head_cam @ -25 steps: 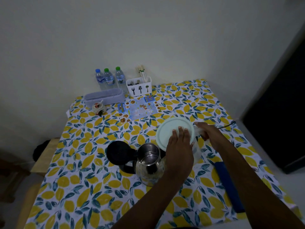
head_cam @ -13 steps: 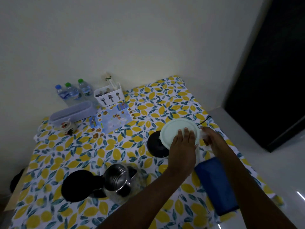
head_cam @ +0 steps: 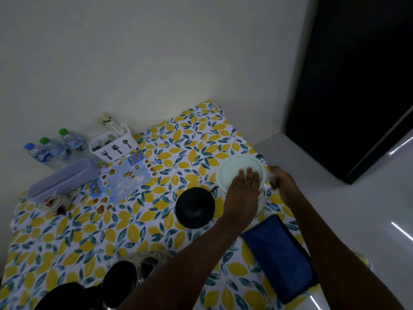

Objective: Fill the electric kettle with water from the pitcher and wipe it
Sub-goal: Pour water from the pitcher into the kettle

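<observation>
A clear pitcher with a pale green round lid [head_cam: 232, 171] stands near the table's right edge. My left hand [head_cam: 243, 193] lies flat on that lid, fingers together, and hides most of the pitcher's body. My right hand [head_cam: 282, 182] is closed around the clear handle on the pitcher's right side. The electric kettle [head_cam: 145, 262] sits at the bottom left with its black lid [head_cam: 60, 296] flipped open; my left forearm covers part of it. Its round black base [head_cam: 194, 209] rests just left of the pitcher. A folded blue cloth [head_cam: 279, 253] lies under my arms.
Along the wall stand three water bottles [head_cam: 55, 148], a white cutlery holder [head_cam: 114, 146] and a long lilac box [head_cam: 62, 182]. A printed mat [head_cam: 120, 177] lies mid-table. The lemon-print tablecloth [head_cam: 192, 135] ends at the right, where pale floor [head_cam: 357, 220] and a dark doorway [head_cam: 357, 74] begin.
The view has swung to the right, so the kettle has slid to the bottom left of the picture. Both hands have stayed on the pitcher, which has not visibly moved.
</observation>
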A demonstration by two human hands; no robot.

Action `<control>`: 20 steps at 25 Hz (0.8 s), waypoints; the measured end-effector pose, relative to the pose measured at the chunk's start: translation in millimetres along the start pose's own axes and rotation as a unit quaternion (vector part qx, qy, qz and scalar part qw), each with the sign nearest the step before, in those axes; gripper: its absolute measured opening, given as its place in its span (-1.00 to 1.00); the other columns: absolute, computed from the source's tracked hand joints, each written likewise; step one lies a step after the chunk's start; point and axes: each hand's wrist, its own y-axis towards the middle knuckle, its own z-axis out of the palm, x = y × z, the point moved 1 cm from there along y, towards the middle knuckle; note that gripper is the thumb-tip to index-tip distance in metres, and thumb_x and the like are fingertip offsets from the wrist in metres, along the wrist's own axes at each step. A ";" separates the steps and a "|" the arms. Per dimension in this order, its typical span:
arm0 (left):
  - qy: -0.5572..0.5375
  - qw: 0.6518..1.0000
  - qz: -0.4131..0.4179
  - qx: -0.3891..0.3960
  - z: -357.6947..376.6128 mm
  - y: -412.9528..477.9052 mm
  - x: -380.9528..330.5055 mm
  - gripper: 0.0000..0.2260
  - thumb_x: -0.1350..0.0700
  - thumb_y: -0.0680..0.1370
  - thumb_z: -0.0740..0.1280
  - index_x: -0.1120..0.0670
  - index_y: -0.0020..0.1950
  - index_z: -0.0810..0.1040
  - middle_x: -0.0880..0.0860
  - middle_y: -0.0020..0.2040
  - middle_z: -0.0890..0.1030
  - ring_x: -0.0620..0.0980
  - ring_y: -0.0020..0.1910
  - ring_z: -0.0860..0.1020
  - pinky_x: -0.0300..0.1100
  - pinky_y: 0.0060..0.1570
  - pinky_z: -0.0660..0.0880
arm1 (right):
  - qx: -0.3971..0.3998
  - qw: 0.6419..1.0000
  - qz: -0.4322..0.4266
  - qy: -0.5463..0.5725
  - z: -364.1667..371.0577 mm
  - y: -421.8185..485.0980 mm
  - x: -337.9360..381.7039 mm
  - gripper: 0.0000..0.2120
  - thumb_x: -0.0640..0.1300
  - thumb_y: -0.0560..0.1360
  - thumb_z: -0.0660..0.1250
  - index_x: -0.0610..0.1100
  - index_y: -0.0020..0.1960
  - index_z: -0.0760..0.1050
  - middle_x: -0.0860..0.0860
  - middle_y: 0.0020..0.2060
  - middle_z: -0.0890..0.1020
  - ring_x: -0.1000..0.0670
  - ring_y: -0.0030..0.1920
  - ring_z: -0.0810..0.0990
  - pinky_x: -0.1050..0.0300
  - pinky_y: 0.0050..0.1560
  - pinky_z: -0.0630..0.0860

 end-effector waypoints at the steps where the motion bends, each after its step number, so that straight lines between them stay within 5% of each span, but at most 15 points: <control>1: 0.008 1.000 0.003 -0.011 1.2 2.9 -1.7 -0.55 0.04 0.65 0.13 0.21 0.49 0.19 0.25 0.50 0.27 0.26 0.47 0.25 0.10 0.40 0.28 | 0.011 1.000 -0.006 0.002 -2.7 4.1 -1.4 -0.60 0.10 0.40 0.34 -0.19 -0.37 0.34 -0.09 -0.57 0.26 0.01 -0.57 0.23 0.08 -0.40 0.19; 7: 0.005 1.000 0.003 -0.018 7.1 -1.6 -24.6 -0.52 0.01 0.58 0.25 0.19 0.45 0.30 0.22 0.45 0.37 0.22 0.42 0.35 0.04 0.32 0.40 | 0.013 1.000 -0.023 0.017 -20.9 9.7 -9.6 -0.65 -0.01 0.56 0.25 -0.25 -0.25 0.53 -0.17 -0.40 0.48 -0.10 -0.38 0.42 0.02 -0.26 0.35; 12: -0.060 0.998 0.032 -0.013 3.3 -5.9 -23.4 -0.52 0.05 0.66 0.11 0.23 0.51 0.10 0.24 0.55 0.13 0.23 0.53 0.05 0.10 0.49 0.08 | -0.067 0.968 -0.172 -0.167 -21.5 -14.5 -2.3 -0.77 -0.12 0.60 0.23 -0.18 -0.03 0.63 -0.14 -0.05 0.68 -0.12 0.00 0.62 0.16 0.00 0.47; 14: -0.094 0.993 0.058 -0.043 -4.0 -15.3 -21.2 -0.55 0.06 0.65 0.16 0.22 0.48 0.20 0.22 0.52 0.24 0.21 0.52 0.12 0.10 0.48 0.11 | -0.085 0.955 -0.219 -0.182 -13.4 -37.2 -0.4 -0.79 -0.09 0.61 0.22 -0.09 0.07 0.62 -0.05 0.05 0.66 -0.02 0.10 0.60 0.28 0.08 0.46; 20: -0.149 0.982 -0.004 -0.117 -9.4 -82.3 14.9 -0.57 0.09 0.63 0.20 0.20 0.47 0.27 0.17 0.50 0.29 0.18 0.51 0.18 0.10 0.46 0.12 | -0.104 0.856 -0.370 -0.346 15.0 -100.8 -19.5 -0.57 -0.10 0.55 0.24 -0.21 0.38 0.42 -0.17 0.40 0.43 -0.14 0.45 0.30 -0.03 0.43 0.21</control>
